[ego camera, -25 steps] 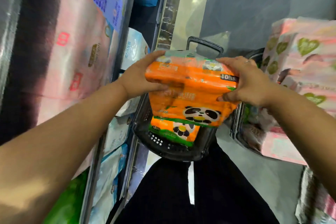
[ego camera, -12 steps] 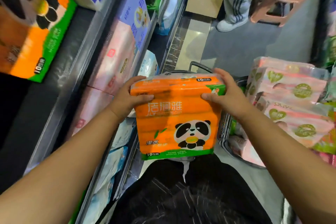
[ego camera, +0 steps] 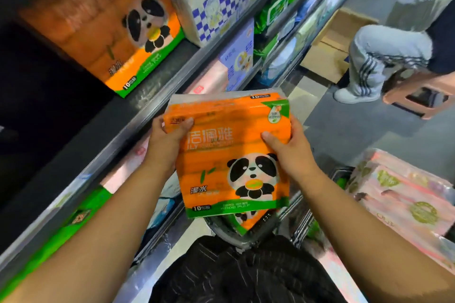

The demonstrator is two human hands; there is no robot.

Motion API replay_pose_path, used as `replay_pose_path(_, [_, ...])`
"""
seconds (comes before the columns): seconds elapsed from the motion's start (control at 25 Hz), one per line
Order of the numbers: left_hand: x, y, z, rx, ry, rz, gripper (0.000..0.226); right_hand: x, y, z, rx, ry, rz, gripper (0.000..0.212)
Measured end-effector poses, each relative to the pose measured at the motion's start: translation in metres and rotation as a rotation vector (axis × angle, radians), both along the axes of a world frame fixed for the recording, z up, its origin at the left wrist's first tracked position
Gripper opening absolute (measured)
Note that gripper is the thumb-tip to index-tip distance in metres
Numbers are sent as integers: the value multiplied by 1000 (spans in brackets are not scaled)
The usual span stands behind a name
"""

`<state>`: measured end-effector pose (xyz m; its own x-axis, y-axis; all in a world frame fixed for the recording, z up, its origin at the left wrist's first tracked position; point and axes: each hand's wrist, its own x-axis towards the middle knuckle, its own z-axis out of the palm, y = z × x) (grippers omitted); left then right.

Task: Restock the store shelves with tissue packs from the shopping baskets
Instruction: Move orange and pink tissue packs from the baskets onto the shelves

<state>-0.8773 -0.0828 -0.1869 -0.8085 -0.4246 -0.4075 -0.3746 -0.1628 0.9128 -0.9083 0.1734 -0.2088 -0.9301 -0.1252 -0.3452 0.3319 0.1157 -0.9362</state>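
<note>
The person held a glossy orange plastic-wrapped tissue pack (ego camera: pixel 221 160), a panda printed above its green band, upright between both hands: the left hand (ego camera: pixel 166 145) gripped its upper left edge, the right hand (ego camera: pixel 289 149) clasped the right edge. A matching orange pack (ego camera: pixel 98 32) stood on the dark metal shelf (ego camera: pixel 152 88) beyond the left hand, up-left

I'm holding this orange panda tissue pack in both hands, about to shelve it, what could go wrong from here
The left hand and right hand grip the orange panda pack only near its top, so the slick wrapper might slip. The shelf's metal lip lies between it and the matching pack on the shelf; a corner could snag there.
</note>
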Motion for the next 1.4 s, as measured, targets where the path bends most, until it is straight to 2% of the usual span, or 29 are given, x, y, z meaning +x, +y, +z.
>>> replay_pose_path(0.16, [6, 0, 37, -87, 66, 108, 52, -31, -15, 31, 36, 154, 83, 64])
replay_pose_path(0.28, [12, -8, 70, -199, 138, 152, 66, -50, -30, 59, 47, 279, 163, 70])
replay_pose_path(0.44, [27, -27, 104, -334, 240, 199, 84, -67, -51, 104, 52, 440, 316, 89])
replay_pose_path(0.6, [36, -31, 128, -524, 312, 216, 61, -80, -66, 143, 162, 598, 454, 87])
replay_pose_path(0.68, [39, -33, 135, -556, 347, 250, 54, -84, -71, 157, 162, 601, 482, 81])
replay_pose_path(0.76, [44, -31, 139, -592, 369, 267, 55, -85, -74, 166, -18, 523, 489, 67])
replay_pose_path(0.88, [50, -24, 143, -673, 398, 285, 55, -82, -79, 176, -206, 465, 344, 34])
replay_pose_path(0.96, [53, -20, 141, -748, 435, 317, 54, -80, -84, 178, -249, 471, 279, 25])
replay_pose_path(1.24, [54, -19, 126, -1023, 533, 463, 57, -94, -91, 186, -492, 488, 439, 30])
replay_pose_path(1.4, [45, -25, 110, -1061, 505, 505, 61, -113, -102, 177, -437, 439, 533, 32])
